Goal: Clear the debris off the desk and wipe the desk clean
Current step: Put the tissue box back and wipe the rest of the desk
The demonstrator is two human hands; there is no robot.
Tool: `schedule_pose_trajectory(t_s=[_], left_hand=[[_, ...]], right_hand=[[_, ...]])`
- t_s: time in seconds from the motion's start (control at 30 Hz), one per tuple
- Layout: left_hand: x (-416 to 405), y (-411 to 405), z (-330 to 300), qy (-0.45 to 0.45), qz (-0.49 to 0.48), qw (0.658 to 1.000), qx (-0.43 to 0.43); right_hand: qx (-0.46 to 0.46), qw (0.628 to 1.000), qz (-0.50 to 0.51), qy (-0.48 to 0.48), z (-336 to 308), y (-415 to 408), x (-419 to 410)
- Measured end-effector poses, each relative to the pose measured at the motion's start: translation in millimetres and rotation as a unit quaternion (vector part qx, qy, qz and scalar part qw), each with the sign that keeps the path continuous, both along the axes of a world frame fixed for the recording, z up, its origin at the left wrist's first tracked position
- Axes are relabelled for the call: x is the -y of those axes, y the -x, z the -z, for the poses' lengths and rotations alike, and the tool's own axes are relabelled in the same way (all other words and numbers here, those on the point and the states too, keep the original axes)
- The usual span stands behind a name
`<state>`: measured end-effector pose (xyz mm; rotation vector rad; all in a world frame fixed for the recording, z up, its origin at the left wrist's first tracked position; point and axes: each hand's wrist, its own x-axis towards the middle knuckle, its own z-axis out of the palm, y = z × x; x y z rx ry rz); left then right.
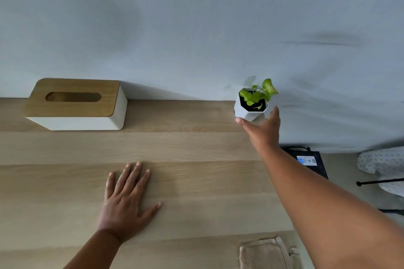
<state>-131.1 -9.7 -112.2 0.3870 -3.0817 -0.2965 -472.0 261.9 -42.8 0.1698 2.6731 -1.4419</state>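
Note:
The light wooden desk [185,148] runs along a pale wall. A small white faceted plant pot [249,112] with green leaves stands at the desk's back right corner. My right hand [262,129] reaches out to it, thumb on the pot's left base and a finger up its right side, gripping it. My left hand [126,199] lies flat on the desk's middle, fingers spread and holding nothing. A folded beige cloth [264,253] lies at the front right edge of the desk, partly under my right forearm.
A white tissue box [76,105] with a wooden lid stands at the back left against the wall. Beyond the desk's right edge, a black bag [310,160] sits on the floor, with patterned fabric [380,159] and a black rod [380,181] further right.

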Motion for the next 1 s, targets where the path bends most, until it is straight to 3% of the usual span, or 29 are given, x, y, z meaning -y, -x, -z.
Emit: schedule_pose_trajectory(t_s=[0.47, 1.0], left_hand=[[2, 4, 9, 0.016, -0.01, 0.999, -0.05], [4, 3, 4, -0.007, -0.006, 1.0, -0.001]], right_hand=[[-0.062, 0.992, 0.032, 0.104, 28, 31, 13], [-0.07, 0.988, 0.019, 0.139, 25, 9, 4]])
